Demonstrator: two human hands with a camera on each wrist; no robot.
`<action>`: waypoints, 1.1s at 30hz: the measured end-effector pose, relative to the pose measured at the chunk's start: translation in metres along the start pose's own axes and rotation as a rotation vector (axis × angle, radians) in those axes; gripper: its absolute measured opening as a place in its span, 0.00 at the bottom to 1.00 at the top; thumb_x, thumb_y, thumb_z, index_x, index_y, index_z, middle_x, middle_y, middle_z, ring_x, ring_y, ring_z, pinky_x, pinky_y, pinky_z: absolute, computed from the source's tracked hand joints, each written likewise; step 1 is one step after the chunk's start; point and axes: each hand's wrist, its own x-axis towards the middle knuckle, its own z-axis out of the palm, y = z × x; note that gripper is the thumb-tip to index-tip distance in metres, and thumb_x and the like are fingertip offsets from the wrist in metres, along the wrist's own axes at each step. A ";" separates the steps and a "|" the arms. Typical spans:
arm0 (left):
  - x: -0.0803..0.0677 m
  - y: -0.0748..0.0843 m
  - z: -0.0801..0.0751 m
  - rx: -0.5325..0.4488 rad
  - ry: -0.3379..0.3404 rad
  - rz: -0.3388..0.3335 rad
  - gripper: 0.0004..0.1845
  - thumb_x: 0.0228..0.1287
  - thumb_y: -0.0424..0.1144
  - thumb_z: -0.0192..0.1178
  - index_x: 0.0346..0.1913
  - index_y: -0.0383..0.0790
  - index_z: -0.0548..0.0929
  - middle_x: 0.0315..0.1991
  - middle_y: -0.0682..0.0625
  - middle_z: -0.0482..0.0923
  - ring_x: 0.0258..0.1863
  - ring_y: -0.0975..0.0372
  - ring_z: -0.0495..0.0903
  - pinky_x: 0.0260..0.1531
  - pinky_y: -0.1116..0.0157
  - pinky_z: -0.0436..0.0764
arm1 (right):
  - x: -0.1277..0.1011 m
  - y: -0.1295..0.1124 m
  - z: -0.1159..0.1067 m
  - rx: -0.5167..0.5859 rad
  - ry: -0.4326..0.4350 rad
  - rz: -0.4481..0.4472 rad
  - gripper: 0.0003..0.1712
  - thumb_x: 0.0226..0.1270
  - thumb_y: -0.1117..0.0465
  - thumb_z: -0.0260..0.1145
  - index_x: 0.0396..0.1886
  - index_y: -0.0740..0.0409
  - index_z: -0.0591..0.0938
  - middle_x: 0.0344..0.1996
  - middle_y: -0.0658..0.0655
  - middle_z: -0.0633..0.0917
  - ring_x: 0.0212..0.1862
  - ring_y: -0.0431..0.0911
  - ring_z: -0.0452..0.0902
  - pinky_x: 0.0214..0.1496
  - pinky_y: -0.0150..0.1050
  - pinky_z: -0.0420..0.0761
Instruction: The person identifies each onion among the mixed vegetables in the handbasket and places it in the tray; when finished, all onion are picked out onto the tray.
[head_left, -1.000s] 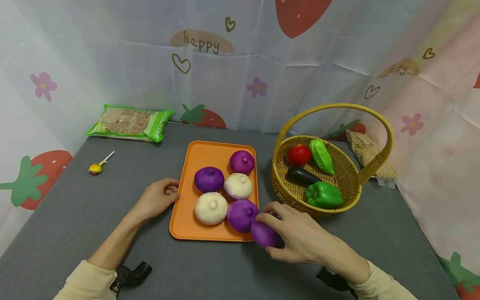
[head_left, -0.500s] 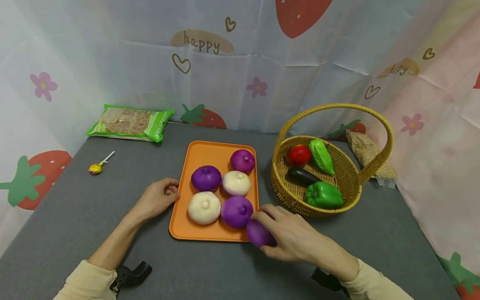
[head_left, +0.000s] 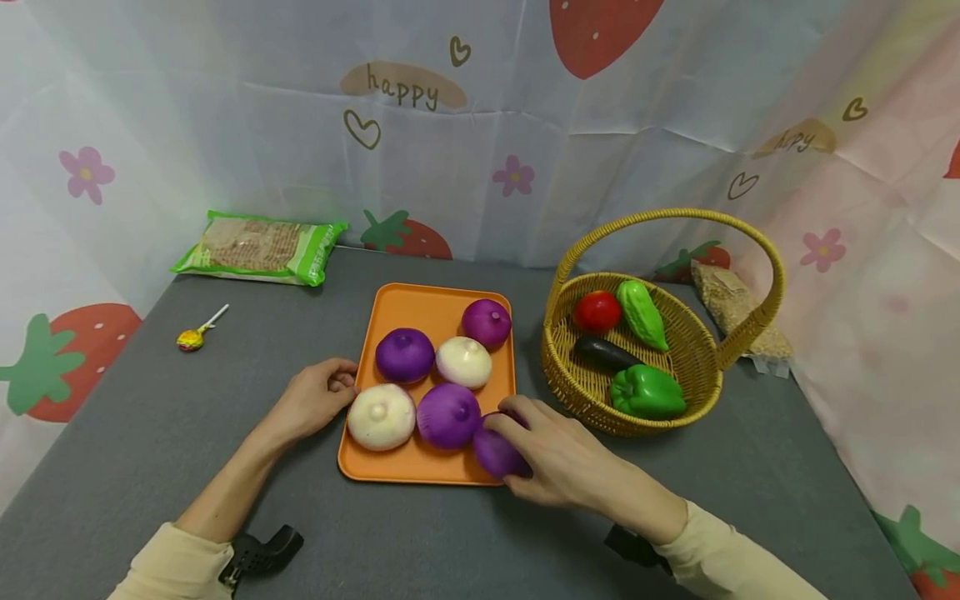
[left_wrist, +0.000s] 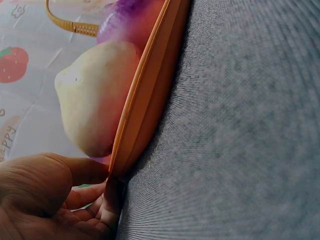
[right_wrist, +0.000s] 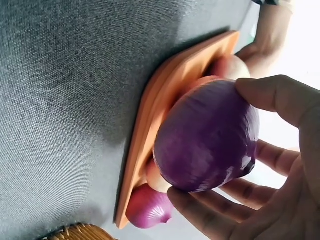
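My right hand [head_left: 558,454] grips a purple onion [right_wrist: 207,135] with thumb and fingers spread round it, at the near right corner of the orange tray [head_left: 420,304]. That onion sits up against another purple onion [head_left: 448,417]. On the tray's near left lies a white onion [head_left: 381,417], and behind it a dark purple onion [head_left: 405,356]. A second white onion [head_left: 465,362] and a magenta onion [head_left: 487,323] lie farther back on the right. My left hand [head_left: 318,398] pinches the tray's left rim, thumb on top and fingers curled at the outer side.
Right of the tray stands a wicker basket [head_left: 555,367] with a tall handle, holding a tomato, a green bell pepper and other vegetables. A bag of grain [head_left: 738,312] lies behind it. At the back left are a green packet [head_left: 258,248] and a lollipop [head_left: 197,335].
My right hand has moved left with its onion, from over the tray's right edge onto the corner. The near onions have slid left. The left hand and the tray have stayed put.
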 end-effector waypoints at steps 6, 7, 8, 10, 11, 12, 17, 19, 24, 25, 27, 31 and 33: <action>-0.001 0.002 -0.001 -0.007 -0.007 0.012 0.17 0.67 0.33 0.56 0.55 0.26 0.78 0.40 0.40 0.82 0.38 0.59 0.78 0.39 0.64 0.75 | 0.005 0.002 0.004 0.006 0.004 -0.002 0.35 0.50 0.51 0.76 0.59 0.47 0.74 0.55 0.53 0.76 0.55 0.48 0.76 0.44 0.41 0.84; -0.001 0.002 -0.001 -0.006 -0.008 0.013 0.17 0.67 0.33 0.56 0.55 0.26 0.78 0.41 0.40 0.82 0.38 0.59 0.78 0.39 0.64 0.75 | 0.005 0.002 0.004 0.005 0.002 -0.001 0.35 0.50 0.51 0.76 0.59 0.48 0.74 0.55 0.53 0.76 0.56 0.48 0.76 0.45 0.41 0.84; -0.001 0.003 -0.001 -0.006 -0.008 0.012 0.17 0.67 0.33 0.56 0.55 0.26 0.78 0.41 0.40 0.82 0.37 0.59 0.78 0.39 0.63 0.75 | 0.006 0.003 0.004 0.007 -0.001 0.002 0.36 0.50 0.52 0.77 0.60 0.48 0.74 0.56 0.52 0.77 0.56 0.48 0.76 0.46 0.42 0.83; -0.001 0.003 -0.001 -0.003 -0.007 0.014 0.17 0.67 0.33 0.56 0.55 0.26 0.78 0.40 0.40 0.82 0.38 0.59 0.78 0.39 0.63 0.75 | 0.006 0.003 0.005 0.001 -0.006 0.003 0.36 0.49 0.52 0.77 0.60 0.48 0.75 0.56 0.52 0.77 0.57 0.49 0.75 0.48 0.42 0.83; -0.001 0.003 -0.001 -0.001 -0.006 0.015 0.17 0.67 0.33 0.56 0.55 0.26 0.78 0.40 0.40 0.82 0.37 0.59 0.79 0.39 0.63 0.75 | 0.007 0.004 0.005 -0.004 -0.007 0.001 0.36 0.49 0.52 0.77 0.60 0.48 0.75 0.56 0.52 0.77 0.57 0.49 0.75 0.49 0.43 0.83; -0.001 0.003 -0.001 0.000 -0.003 0.018 0.17 0.66 0.33 0.56 0.54 0.26 0.78 0.40 0.40 0.82 0.37 0.59 0.79 0.40 0.63 0.75 | 0.007 0.004 0.006 -0.011 -0.006 -0.001 0.36 0.48 0.52 0.78 0.59 0.48 0.75 0.57 0.52 0.78 0.57 0.49 0.76 0.50 0.43 0.83; -0.001 0.003 -0.001 -0.001 -0.001 0.021 0.17 0.66 0.33 0.56 0.55 0.26 0.78 0.40 0.40 0.82 0.38 0.59 0.79 0.40 0.63 0.75 | 0.009 0.005 0.010 -0.061 0.019 -0.020 0.36 0.47 0.51 0.79 0.58 0.49 0.76 0.56 0.52 0.80 0.58 0.49 0.76 0.51 0.43 0.82; -0.002 0.003 -0.001 -0.007 -0.007 0.017 0.18 0.66 0.33 0.56 0.55 0.25 0.78 0.41 0.39 0.82 0.38 0.58 0.79 0.40 0.63 0.75 | 0.010 0.005 0.013 -0.071 0.034 -0.018 0.36 0.47 0.50 0.79 0.57 0.49 0.76 0.56 0.52 0.80 0.57 0.49 0.77 0.50 0.43 0.82; -0.002 0.003 -0.001 -0.015 -0.017 0.009 0.18 0.67 0.33 0.56 0.56 0.25 0.77 0.41 0.39 0.82 0.39 0.58 0.79 0.40 0.63 0.75 | 0.013 0.004 0.017 -0.055 0.062 0.003 0.35 0.49 0.51 0.79 0.57 0.49 0.75 0.54 0.54 0.78 0.57 0.49 0.76 0.50 0.43 0.83; -0.002 0.003 -0.001 -0.015 -0.018 0.009 0.18 0.67 0.33 0.56 0.56 0.25 0.77 0.41 0.39 0.82 0.39 0.58 0.80 0.40 0.63 0.75 | 0.014 0.005 0.018 -0.054 0.067 0.004 0.35 0.49 0.51 0.79 0.57 0.50 0.75 0.54 0.54 0.78 0.57 0.49 0.76 0.51 0.43 0.82; -0.002 0.003 -0.001 -0.013 -0.018 0.009 0.18 0.67 0.34 0.56 0.56 0.25 0.77 0.41 0.39 0.82 0.39 0.58 0.79 0.41 0.63 0.75 | 0.015 0.005 0.018 -0.069 0.077 -0.001 0.36 0.49 0.51 0.79 0.58 0.51 0.75 0.54 0.54 0.79 0.57 0.50 0.76 0.53 0.42 0.82; -0.001 0.002 -0.001 -0.011 -0.015 0.008 0.18 0.67 0.33 0.56 0.56 0.25 0.77 0.41 0.39 0.82 0.39 0.58 0.80 0.41 0.63 0.76 | 0.017 0.007 0.018 -0.108 0.094 -0.017 0.36 0.49 0.53 0.80 0.58 0.52 0.76 0.56 0.55 0.80 0.57 0.50 0.77 0.57 0.43 0.80; -0.001 0.001 -0.001 -0.010 -0.014 0.006 0.18 0.67 0.33 0.56 0.56 0.25 0.77 0.41 0.40 0.82 0.39 0.58 0.80 0.41 0.63 0.76 | 0.017 0.007 0.018 -0.106 0.098 -0.001 0.35 0.49 0.54 0.80 0.58 0.52 0.77 0.56 0.57 0.80 0.57 0.52 0.77 0.57 0.44 0.80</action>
